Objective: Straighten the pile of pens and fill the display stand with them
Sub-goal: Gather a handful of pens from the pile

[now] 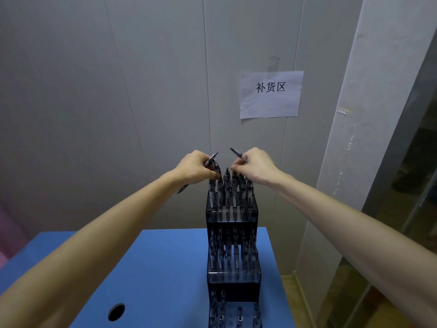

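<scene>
The left hand (195, 168) gripped a pen (210, 160), and the right hand (255, 165) gripped another pen (238, 154). Just below both hands stood the stand (233, 210), its top tier full of pens.

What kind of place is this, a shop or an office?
Probably a shop's stockroom corner: a paper sign on the wall reads "restocking area", and a tiered display stand full of pens sits on a blue table.
</scene>
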